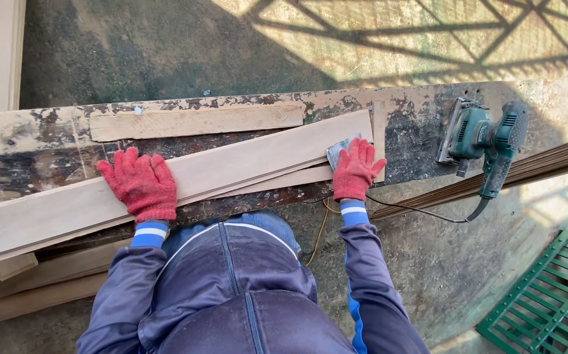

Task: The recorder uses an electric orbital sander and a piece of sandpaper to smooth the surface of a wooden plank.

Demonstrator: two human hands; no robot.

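Bright sun, lattice shadows across far floor, sharp focus, no blur

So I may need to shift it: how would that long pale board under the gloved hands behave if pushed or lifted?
The long pale board looks thin and long, so it would probably flex if lifted by one end. Lying flat on other boards, it should slide rather than roll. The left hand pressing it suggests it shifts easily.

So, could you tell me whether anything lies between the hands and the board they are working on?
Left hand lies flat on the board, nothing visible between. Under the right hand a grey sanding pad sits between glove and board.
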